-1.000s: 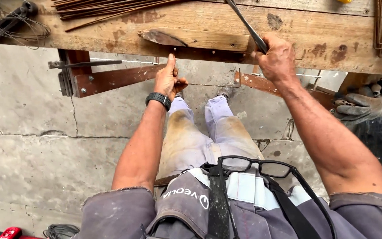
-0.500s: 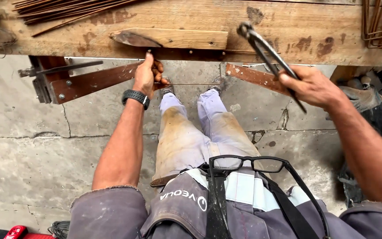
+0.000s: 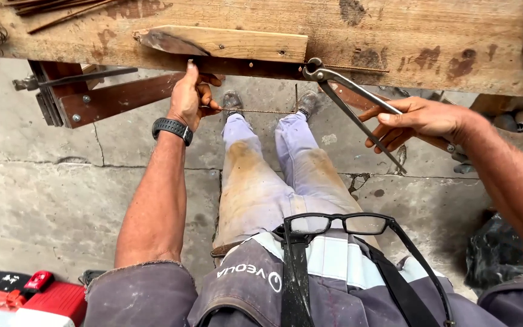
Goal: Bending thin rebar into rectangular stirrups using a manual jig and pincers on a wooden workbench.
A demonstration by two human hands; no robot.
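Wood: a worn plank worktop (image 3: 394, 42) runs across the top of the frame, stained dark in patches, with a smaller wooden block (image 3: 231, 42) fixed on its front edge at upper centre.
Left hand: the left hand (image 3: 190, 97) is raised to the underside of the worktop at upper centre-left, fingers (image 3: 208, 104) curled and pinching the left end of a thin ribbed steel rod (image 3: 261, 111); a black watch (image 3: 172, 129) sits on the wrist.
Rod: it lies level just below the worktop edge, stretching from the left hand rightward across the gap above the shoes, its right end bent upward.
Right hand: the right hand (image 3: 419, 121) is at centre-right, fingers wrapped loosely around the long handles of metal pincers (image 3: 349, 103), the thumb on top.
Pincers: they slant from lower right up to upper centre, the head against the worktop edge just right of the block; whether the head bites the rod cannot be told.
Below: pale, dirty trousers (image 3: 273, 175) and a cracked concrete floor (image 3: 62, 181) fill the middle.
Chest: black-framed glasses (image 3: 340, 224) hang from the grey work shirt at the bottom.
Corner: a red box (image 3: 31, 300) shows at lower left.
Upper left: rusty rods (image 3: 62, 9) lie on the worktop, above a brown metal bracket (image 3: 110, 100).
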